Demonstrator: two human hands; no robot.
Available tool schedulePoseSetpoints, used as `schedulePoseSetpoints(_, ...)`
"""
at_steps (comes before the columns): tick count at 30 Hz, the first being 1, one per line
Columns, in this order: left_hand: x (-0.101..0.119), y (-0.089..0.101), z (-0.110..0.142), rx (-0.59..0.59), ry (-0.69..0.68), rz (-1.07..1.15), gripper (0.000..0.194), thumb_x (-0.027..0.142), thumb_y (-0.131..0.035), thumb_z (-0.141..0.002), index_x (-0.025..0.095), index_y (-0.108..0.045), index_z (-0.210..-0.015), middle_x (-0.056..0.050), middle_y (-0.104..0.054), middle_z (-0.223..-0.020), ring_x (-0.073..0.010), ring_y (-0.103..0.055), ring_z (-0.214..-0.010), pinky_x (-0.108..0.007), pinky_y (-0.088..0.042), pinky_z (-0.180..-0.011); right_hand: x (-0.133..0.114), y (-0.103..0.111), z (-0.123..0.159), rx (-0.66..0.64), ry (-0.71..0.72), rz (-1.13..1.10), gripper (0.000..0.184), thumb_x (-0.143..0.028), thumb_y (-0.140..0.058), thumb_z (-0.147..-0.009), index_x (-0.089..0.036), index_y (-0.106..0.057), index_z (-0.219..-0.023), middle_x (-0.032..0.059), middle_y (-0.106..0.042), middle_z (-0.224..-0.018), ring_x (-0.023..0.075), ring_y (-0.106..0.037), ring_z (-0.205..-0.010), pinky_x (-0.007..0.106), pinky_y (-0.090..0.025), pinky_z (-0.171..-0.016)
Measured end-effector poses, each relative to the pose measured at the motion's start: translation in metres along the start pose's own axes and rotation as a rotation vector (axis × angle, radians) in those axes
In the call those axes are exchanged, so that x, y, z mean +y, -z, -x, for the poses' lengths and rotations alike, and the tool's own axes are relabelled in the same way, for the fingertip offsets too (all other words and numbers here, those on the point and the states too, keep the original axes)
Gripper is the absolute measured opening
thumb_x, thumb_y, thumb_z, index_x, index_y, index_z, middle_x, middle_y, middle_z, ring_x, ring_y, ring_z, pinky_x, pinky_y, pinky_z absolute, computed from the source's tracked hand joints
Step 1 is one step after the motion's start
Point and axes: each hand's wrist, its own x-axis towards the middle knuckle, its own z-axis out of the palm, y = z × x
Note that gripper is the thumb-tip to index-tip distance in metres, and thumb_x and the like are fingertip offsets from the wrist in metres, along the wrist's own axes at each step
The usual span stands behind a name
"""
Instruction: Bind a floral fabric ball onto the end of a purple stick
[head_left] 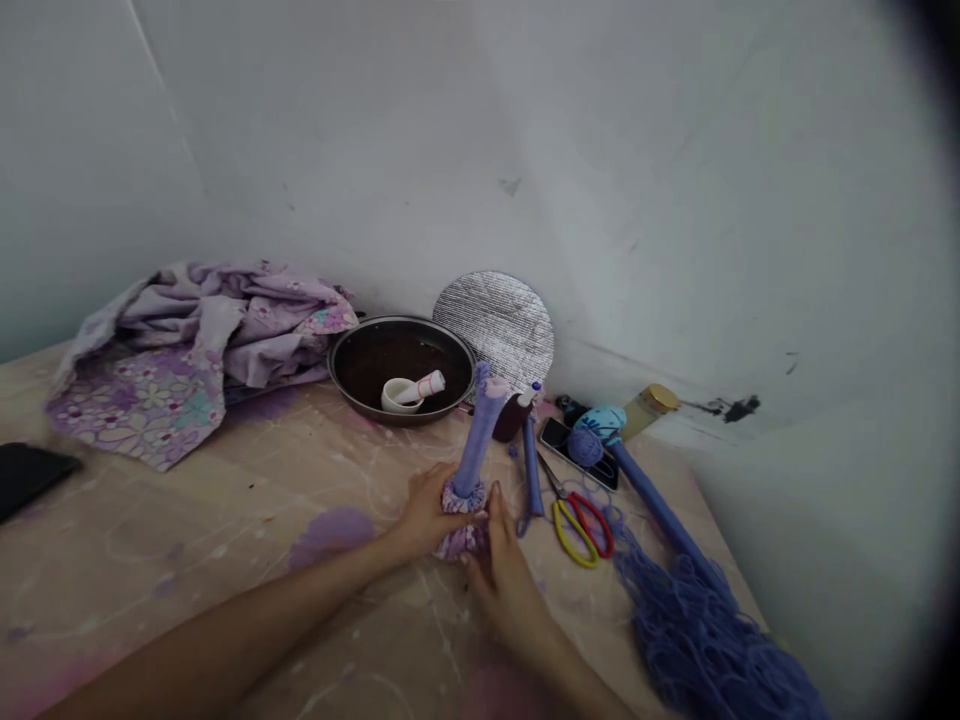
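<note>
The left hand point(429, 515) and the right hand point(504, 572) meet at the base of a purple fabric roll point(478, 432), which stands nearly upright, tilted slightly right, on the desk point(225, 520) near its centre. The fingers point(442, 490) of the left hand are clamped around the floral fabric point(461, 530) gathered at the roll's base; the right-hand fingers press together against the same fabric from the right side. Just right of the hands lie a second purple stick point(532, 465) and scissors point(581, 525) with yellow and red handles. Blue netted yarn point(697, 630) lies further right. Behind the roll sit a dark pan point(401, 365) and crumpled floral cloth point(195, 350).
</note>
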Motion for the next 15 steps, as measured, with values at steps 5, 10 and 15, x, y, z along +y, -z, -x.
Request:
schedulePoseSetpoints(5,0.0050,0.0039,0.0010,-0.025,-0.006,0.005,0.047,0.042,-0.071,-0.067,0.022,-0.060,-0.108,-0.006,-0.065,-0.105,-0.0256,-0.057,-0.101,-0.039,-0.040,-0.090,-0.0012,0.0024,0.0074,-0.020,0.062,0.027,0.070,-0.010,-0.040,-0.087,-0.022,-0.006,-0.147,0.0085,0.002,-0.155,0.0258,-0.007,-0.141,0.050,-0.023,-0.111)
schedulePoseSetpoints(10,0.0095,0.0058,-0.0022,-0.073,-0.037,0.053,0.066,0.046,-0.077,-0.058,0.025,-0.057,-0.117,-0.006,-0.061,-0.120,-0.0295,-0.052,-0.114,-0.044,-0.035,-0.100,-0.0075,-0.0001,0.0032,0.047,0.087,0.027,0.064,-0.007,-0.044,-0.084,-0.022,-0.027,-0.143,0.0093,-0.011,-0.154,0.0317,-0.021,-0.137,0.054,-0.029,-0.108)
schedulePoseSetpoints(15,0.0071,0.0037,-0.0040,-0.076,-0.003,0.085,0.059,0.046,-0.077,-0.057,0.023,-0.062,-0.109,-0.007,-0.068,-0.104,-0.0279,-0.060,-0.100,-0.042,-0.043,-0.092,-0.0006,-0.0007,0.0021,0.034,0.101,0.048,0.066,-0.006,-0.048,-0.081,-0.021,-0.029,-0.142,0.0102,-0.014,-0.153,0.0318,-0.017,-0.139,0.055,-0.026,-0.108)
